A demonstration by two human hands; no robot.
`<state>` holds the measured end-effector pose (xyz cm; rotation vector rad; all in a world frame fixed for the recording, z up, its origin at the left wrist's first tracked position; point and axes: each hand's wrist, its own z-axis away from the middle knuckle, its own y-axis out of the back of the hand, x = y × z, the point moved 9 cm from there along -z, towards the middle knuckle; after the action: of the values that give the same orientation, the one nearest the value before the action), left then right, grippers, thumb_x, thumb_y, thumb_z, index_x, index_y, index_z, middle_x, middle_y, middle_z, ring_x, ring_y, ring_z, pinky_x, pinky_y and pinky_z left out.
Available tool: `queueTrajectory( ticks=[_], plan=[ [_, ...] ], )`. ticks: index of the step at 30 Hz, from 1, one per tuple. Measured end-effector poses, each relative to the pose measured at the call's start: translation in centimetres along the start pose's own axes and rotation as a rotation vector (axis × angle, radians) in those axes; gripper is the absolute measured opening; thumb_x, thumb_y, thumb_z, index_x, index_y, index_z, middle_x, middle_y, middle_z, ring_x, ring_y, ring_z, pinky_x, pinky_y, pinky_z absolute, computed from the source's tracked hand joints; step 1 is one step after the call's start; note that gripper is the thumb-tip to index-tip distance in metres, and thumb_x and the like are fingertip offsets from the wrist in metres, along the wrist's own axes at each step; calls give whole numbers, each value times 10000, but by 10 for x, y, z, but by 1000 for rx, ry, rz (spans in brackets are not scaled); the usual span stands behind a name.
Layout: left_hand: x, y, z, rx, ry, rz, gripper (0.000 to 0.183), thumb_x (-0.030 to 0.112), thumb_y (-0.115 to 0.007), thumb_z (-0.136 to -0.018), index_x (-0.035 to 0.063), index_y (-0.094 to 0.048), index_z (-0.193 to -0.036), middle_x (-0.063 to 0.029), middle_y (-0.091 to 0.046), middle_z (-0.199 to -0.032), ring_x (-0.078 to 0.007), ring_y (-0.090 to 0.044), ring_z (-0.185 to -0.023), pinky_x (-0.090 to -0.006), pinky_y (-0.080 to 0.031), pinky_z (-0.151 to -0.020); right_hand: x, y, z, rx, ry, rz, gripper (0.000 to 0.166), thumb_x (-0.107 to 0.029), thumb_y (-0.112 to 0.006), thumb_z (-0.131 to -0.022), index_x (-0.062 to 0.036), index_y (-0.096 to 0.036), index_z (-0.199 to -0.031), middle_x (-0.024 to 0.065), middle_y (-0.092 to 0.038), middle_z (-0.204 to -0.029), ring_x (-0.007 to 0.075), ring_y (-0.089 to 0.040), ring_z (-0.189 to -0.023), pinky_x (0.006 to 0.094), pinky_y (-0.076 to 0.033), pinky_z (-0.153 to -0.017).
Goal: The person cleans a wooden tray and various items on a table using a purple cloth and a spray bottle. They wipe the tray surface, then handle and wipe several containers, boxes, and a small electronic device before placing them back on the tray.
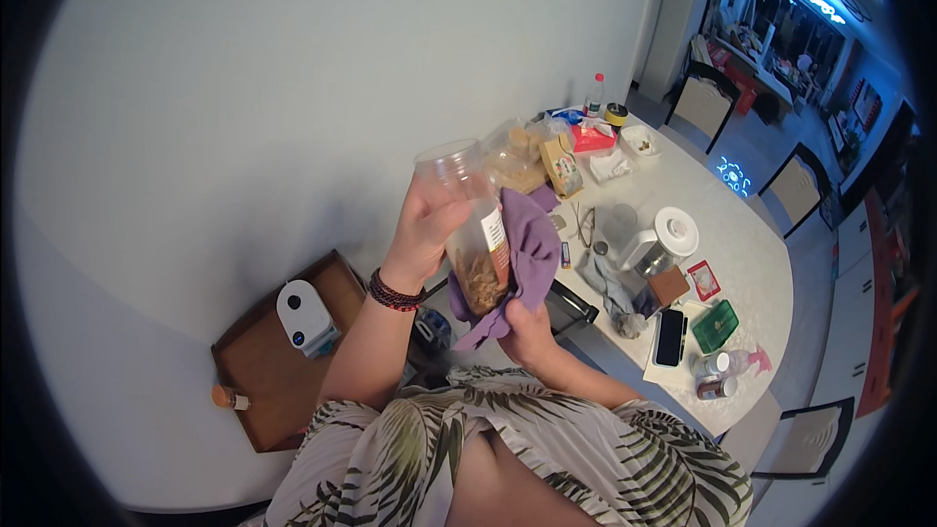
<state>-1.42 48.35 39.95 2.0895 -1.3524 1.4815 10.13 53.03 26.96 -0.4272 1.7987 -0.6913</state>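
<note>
My left hand (428,230) grips a clear plastic jar (468,249) around its upper part, a beaded bracelet on the wrist. The jar is tilted, its mouth uncovered and facing up and away. Brown dried pieces (483,282) lie in the bottom, and a printed label is on its side. A purple cloth (534,241) is bunched against the jar's right side and base. My right hand (527,329) holds that cloth near the jar's bottom, the thumb in front; its other fingers are mostly hidden.
Right of me, a pale table (754,293) carries a lidded pitcher (670,234), a phone (669,337), a green box (716,326), eyeglasses (585,225) and bagged food (516,154). At left, a brown wooden tray (271,359) holds a white device (304,311) and an orange-capped jar (230,398).
</note>
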Motion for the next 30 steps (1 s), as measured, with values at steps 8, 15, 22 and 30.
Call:
queueTrajectory(
  ticks=[8,15,22,30],
  plan=[
    [11,-5,6,-171,-27,325,728,382,-696,-688,34,-412,-1262,-152,-549,-1029,-258,-615,-886,-373,-540,-752,-6,-15,9,-123,156,465,615,-77,-740,-739,41,-417,-1250,83,-513,-1172,171,-490,-1082,328,-386,-944],
    [13,-4,8,-214,-33,453,794,412,-683,-660,20,-408,-1294,-126,-525,-1063,-241,-582,-919,-381,-518,-789,-26,-48,14,-278,520,891,464,-31,-741,-734,51,-517,-1132,95,-560,-1075,176,-530,-1010,313,-400,-901],
    [12,5,10,-200,-45,546,799,422,-682,-649,15,-422,-1287,-111,-514,-1051,-227,-570,-915,-387,-522,-779,-22,-59,7,-339,568,860,444,-43,-745,-738,67,-537,-1115,93,-589,-1027,174,-560,-953,310,-418,-871],
    [18,15,12,-194,-62,592,794,446,-693,-630,6,-432,-1237,-99,-525,-1001,-215,-562,-894,-384,-516,-776,-17,-77,4,-396,584,961,442,-80,-757,-738,41,-542,-1104,85,-592,-965,174,-579,-869,310,-453,-791]
  ],
)
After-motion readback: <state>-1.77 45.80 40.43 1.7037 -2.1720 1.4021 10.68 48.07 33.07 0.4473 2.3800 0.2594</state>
